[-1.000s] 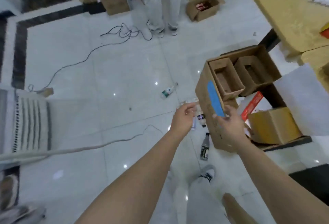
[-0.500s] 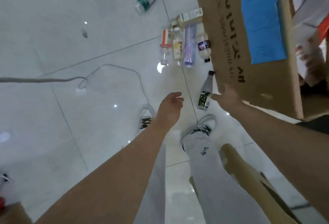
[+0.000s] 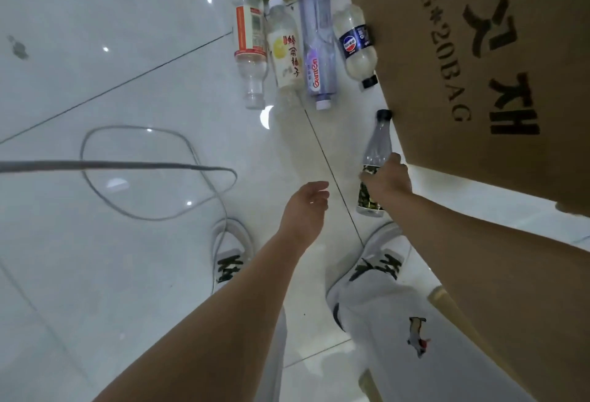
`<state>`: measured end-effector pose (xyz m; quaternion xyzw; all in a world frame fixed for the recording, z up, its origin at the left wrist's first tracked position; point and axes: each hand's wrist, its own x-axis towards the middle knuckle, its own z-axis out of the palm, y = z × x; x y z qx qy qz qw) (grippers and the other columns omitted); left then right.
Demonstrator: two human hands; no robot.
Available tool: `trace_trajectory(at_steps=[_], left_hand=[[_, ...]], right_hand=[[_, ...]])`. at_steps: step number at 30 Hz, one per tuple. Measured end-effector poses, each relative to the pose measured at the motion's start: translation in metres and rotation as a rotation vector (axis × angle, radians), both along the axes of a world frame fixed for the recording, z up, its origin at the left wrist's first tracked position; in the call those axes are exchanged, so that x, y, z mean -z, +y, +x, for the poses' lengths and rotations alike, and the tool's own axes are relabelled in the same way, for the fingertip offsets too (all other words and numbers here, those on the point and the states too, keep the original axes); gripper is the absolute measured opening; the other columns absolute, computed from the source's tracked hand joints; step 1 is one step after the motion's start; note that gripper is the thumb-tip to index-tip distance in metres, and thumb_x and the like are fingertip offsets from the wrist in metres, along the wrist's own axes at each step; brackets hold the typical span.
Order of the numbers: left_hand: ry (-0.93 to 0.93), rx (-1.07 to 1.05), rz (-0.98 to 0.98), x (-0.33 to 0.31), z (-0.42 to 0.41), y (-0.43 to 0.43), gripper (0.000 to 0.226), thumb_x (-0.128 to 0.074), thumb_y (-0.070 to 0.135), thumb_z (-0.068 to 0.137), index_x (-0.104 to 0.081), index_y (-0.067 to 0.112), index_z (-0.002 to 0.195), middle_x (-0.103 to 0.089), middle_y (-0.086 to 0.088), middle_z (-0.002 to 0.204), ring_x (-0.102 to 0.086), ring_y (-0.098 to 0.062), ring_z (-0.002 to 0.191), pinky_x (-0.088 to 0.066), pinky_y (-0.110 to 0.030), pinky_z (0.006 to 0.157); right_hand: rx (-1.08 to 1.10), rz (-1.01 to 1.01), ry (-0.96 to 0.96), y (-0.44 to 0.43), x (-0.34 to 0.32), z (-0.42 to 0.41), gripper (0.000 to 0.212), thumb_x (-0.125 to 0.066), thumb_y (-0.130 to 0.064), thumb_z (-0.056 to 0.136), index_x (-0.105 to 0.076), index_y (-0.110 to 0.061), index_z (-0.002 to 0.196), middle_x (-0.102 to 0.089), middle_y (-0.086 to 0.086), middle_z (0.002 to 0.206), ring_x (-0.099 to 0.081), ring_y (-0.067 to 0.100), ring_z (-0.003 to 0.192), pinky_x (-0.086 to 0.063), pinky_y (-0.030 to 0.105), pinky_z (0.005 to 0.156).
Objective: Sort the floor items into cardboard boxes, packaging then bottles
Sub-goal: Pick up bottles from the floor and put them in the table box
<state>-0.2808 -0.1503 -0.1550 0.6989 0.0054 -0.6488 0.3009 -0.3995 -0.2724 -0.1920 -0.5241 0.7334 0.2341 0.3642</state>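
Glossy white tiled floor (image 3: 127, 82) is recorded, crossed at its left side by a grey cable (image 3: 127, 165); a brown cardboard box (image 3: 479, 66) with black print is seen at the right. A clear plastic bottle with black cap and dark patterned label (image 3: 378, 143) is found just beside the box's lower edge; it is grasped round its middle by the right hand (image 3: 388, 183); the left hand (image 3: 305, 207) is held relaxed and empty nearby. The bottle is judged empty, light, thin-walled and slippery; a hold at the labelled waist is advised. A row of further plastic bottles (image 3: 284, 50) is noted beyond.
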Motion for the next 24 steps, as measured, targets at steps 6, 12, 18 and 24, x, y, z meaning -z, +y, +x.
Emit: trace_trajectory(at_steps=[6,12,18,24], left_hand=[[-0.011,-0.003,-0.016,0.032,0.016,0.005,0.033,-0.045,0.002,0.094,-0.06,0.014,0.122,-0.063,-0.003,0.107,-0.058,-0.016,0.092,-0.041,-0.024,0.081],[-0.131,0.029,0.001,-0.042,0.028,0.013,0.036,-0.046,0.005,0.095,-0.059,0.016,0.126,-0.061,-0.007,0.126,-0.058,-0.023,0.114,-0.044,-0.036,0.101],[-0.275,-0.033,-0.071,-0.24,0.075,-0.043,0.039,-0.045,0.006,0.096,-0.056,0.015,0.133,-0.057,0.0,0.132,-0.053,-0.015,0.121,-0.042,-0.026,0.101],[-0.362,-0.091,-0.282,-0.539,0.127,-0.126,0.034,-0.051,0.017,0.095,-0.06,0.02,0.127,-0.059,0.001,0.129,-0.058,-0.017,0.117,-0.046,-0.038,0.104]], right_hand=[[0.128,-0.005,-0.029,0.011,0.04,0.005,0.06,-0.069,-0.024,0.088,-0.031,-0.007,0.131,-0.052,0.019,0.128,-0.057,0.038,0.111,-0.046,0.037,0.077],[0.145,-0.036,-0.239,0.036,-0.038,0.028,0.056,-0.07,-0.026,0.085,-0.036,-0.012,0.127,-0.057,0.012,0.12,-0.059,0.034,0.106,-0.049,0.037,0.081],[0.156,-0.128,-0.561,0.012,-0.256,0.083,0.061,-0.073,-0.019,0.083,-0.038,-0.018,0.134,-0.058,0.0,0.115,-0.058,0.02,0.104,-0.047,0.031,0.086],[0.073,-0.325,-0.787,-0.031,-0.577,0.112,0.059,-0.075,-0.022,0.081,-0.045,-0.025,0.131,-0.064,-0.008,0.113,-0.061,0.012,0.104,-0.047,0.025,0.079]])
